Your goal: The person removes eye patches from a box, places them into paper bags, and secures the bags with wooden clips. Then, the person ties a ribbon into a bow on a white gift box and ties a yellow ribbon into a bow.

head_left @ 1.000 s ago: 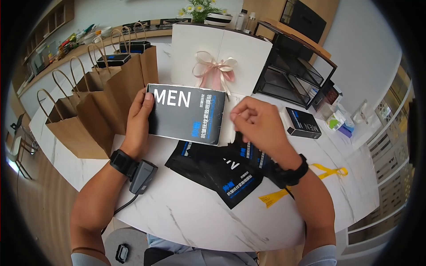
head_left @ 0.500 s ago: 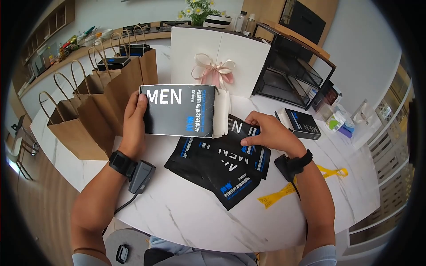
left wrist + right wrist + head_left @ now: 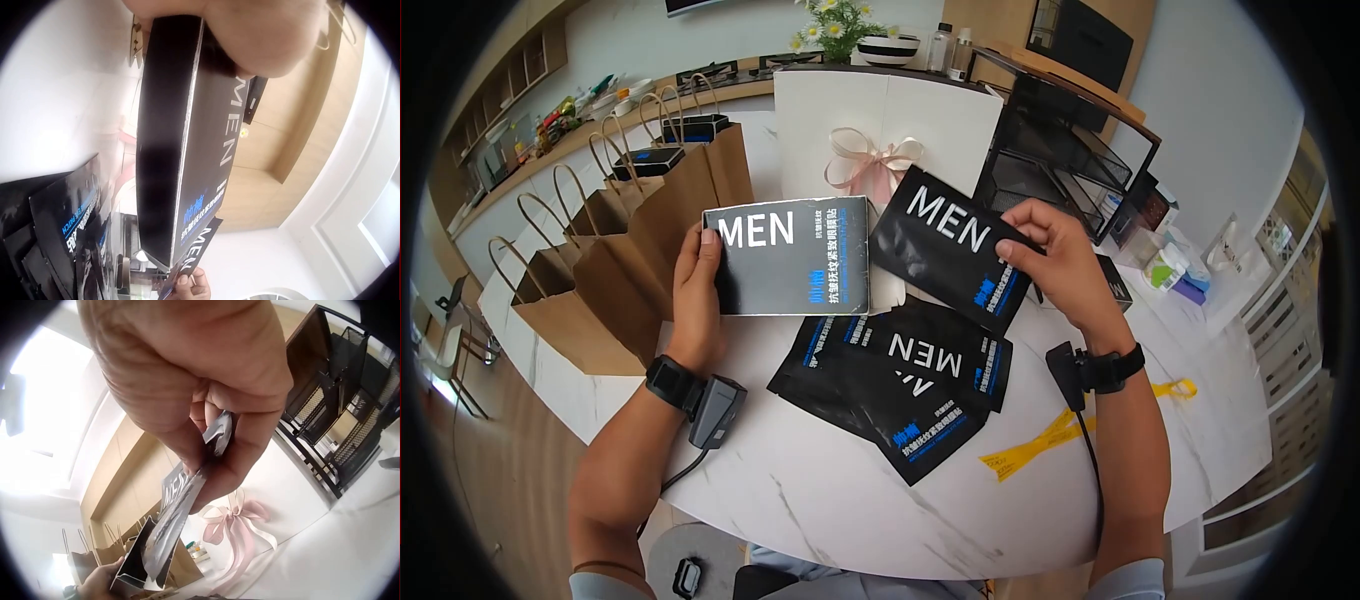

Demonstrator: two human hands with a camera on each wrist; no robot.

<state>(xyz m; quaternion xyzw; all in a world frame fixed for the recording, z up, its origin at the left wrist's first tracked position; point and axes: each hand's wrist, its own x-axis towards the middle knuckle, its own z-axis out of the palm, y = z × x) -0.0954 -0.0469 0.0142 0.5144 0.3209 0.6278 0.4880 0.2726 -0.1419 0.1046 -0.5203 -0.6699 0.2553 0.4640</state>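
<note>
My left hand (image 3: 697, 305) grips a black carton (image 3: 765, 270) marked MEN by its left end, above the table. Its right end is open, with a white flap (image 3: 887, 292) sticking out. Between thumb and fingers, my right hand (image 3: 1055, 255) pinches a flat black foil pouch (image 3: 940, 235), also marked MEN, by its right side. The pouch is tilted beside the carton, its near edge close to the open end; in the right wrist view the pouch (image 3: 172, 528) overlaps the carton's mouth (image 3: 132, 575). Several similar pouches (image 3: 930, 395) lie fanned on the table below.
Brown paper bags (image 3: 590, 300) stand in a row at left, with black boxes on the far ones. A white box (image 3: 810, 120) with a pink bow (image 3: 872, 160) and a black rack (image 3: 1070, 130) stand behind. At right lie another black carton (image 3: 1116, 282) and a yellow ribbon (image 3: 1040, 445).
My right hand went down to the pile, took hold of a pouch and lifted it up beside the carton's open end. My left hand shifted slightly left with the carton.
</note>
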